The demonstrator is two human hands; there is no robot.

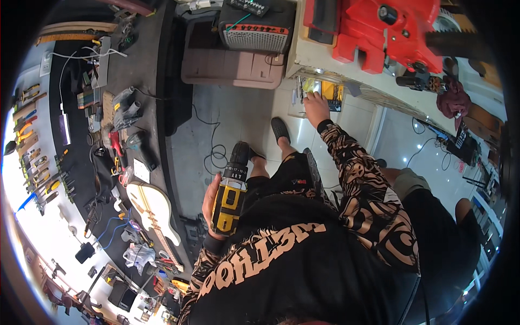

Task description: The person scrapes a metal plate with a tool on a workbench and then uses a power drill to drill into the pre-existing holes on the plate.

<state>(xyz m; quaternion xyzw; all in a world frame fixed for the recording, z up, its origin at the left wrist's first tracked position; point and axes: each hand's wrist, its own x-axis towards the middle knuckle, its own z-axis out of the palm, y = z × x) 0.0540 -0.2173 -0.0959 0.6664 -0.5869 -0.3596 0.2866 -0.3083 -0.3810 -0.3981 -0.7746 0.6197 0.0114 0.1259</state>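
The left hand [209, 199] is wrapped around the body of a yellow and black drill [229, 207], which sits in front of the person's torso with its chuck facing forward. The right hand [316, 109] reaches into an open drawer [295, 114] below the near edge of the pale worktop [362, 83], close to that edge's left corner. Its fingertips are hidden among the contents, so I cannot tell whether they are apart or closed on something. A yellow case [327, 89] and a dark bit holder [336, 103] lie just beside them.

For this reach, the drill is best kept still, trigger untouched and chuck turned away from the legs. The right hand should pick slowly, by sight, since any bits there may be sharp, and lift one piece without dragging its neighbours.

A red machine [355, 27] stands on the pale worktop above the drawer, and its overhang could catch a rising forearm. A loose cord [212, 151] coils on the floor near the feet, a likely trip. A lidded bin [233, 70] carrying a speaker [255, 39] limits room ahead. Another person [441, 238] is close on the right. A pale guitar [153, 208] lies along the dark worktop's right edge, so the drill should not swing that way.
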